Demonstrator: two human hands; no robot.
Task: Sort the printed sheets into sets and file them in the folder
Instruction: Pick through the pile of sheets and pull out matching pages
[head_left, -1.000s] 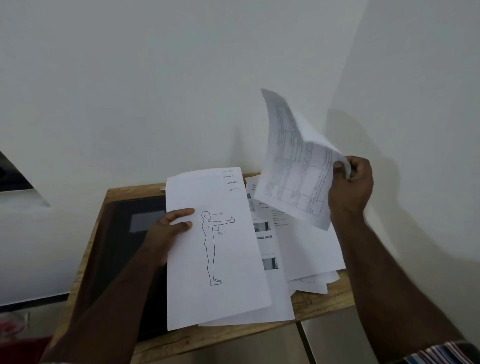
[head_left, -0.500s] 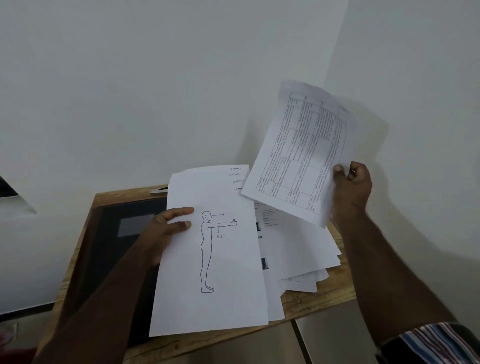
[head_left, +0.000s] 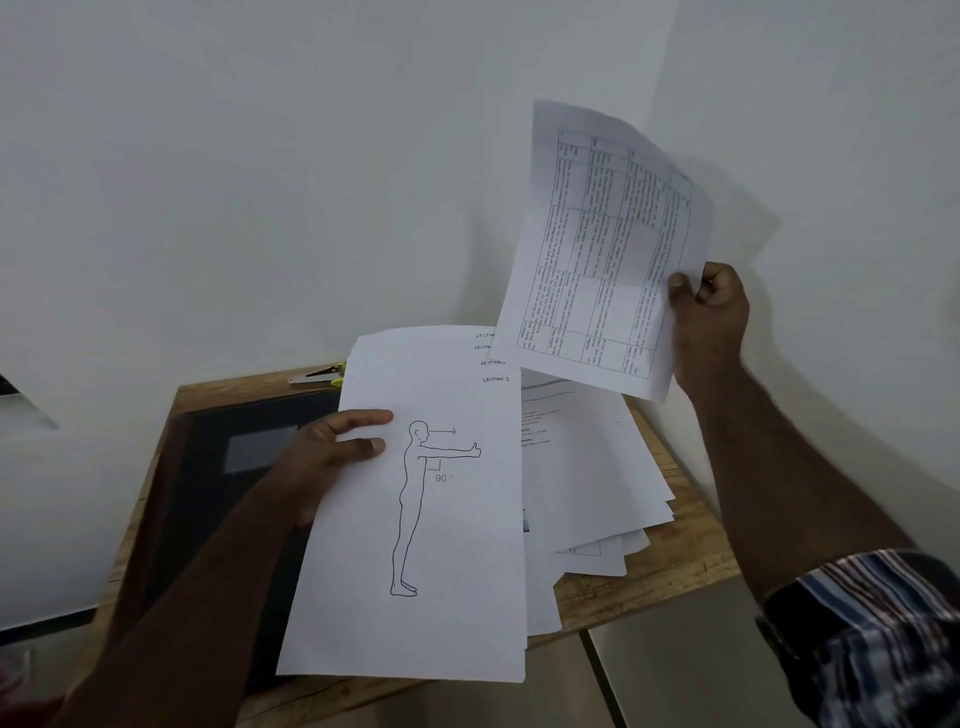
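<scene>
My left hand (head_left: 332, 452) grips the left edge of a small set of sheets; its top sheet (head_left: 426, 545) shows an outline of a standing figure with one arm stretched out and "90°". My right hand (head_left: 709, 317) pinches the right edge of a sheet with a printed table (head_left: 602, 260) and holds it up in front of the wall. A loose pile of printed sheets (head_left: 587, 483) lies fanned on the right half of the small wooden table (head_left: 675, 561). A dark folder (head_left: 208, 467) lies on the table's left half, partly under my left arm.
A metal clip with a yellow end (head_left: 317, 375) lies at the table's back edge near the wall. White walls meet in a corner close behind the table. Pale floor tiles (head_left: 675, 665) show below the table's front edge.
My right hand has lifted the table sheet higher and it has unfolded to face me. The figure set in my left hand has stayed about where it was.
</scene>
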